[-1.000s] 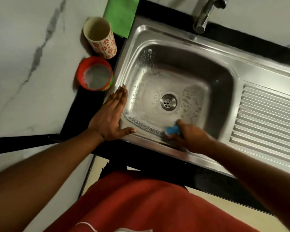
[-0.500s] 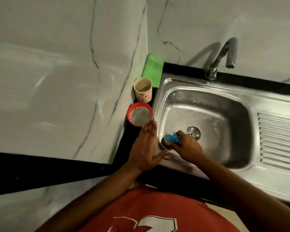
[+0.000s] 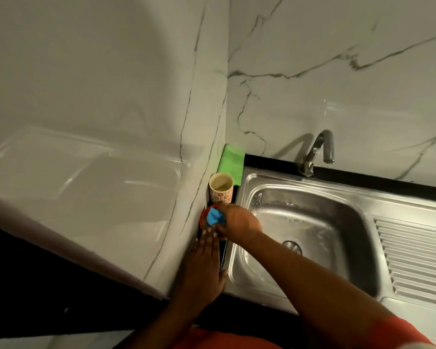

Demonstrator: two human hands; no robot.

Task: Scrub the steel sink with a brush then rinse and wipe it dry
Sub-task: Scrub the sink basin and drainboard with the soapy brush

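The steel sink fills the right side, its basin wet with soapy streaks around the drain. My right hand grips the blue brush and holds it over the red bowl at the sink's left edge, which it mostly hides. My left hand rests flat, fingers straight, on the black counter strip just left of the sink's rim. A green cloth lies in the back corner.
A floral cup stands behind the red bowl against the marble wall. The tap rises behind the basin. A ribbed drainboard lies to the right. Marble walls close in the left and back.
My right hand has lifted the brush out of the basin and carried it left over the red bowl. My left hand has slid slightly left off the rim. The camera has tilted upward.
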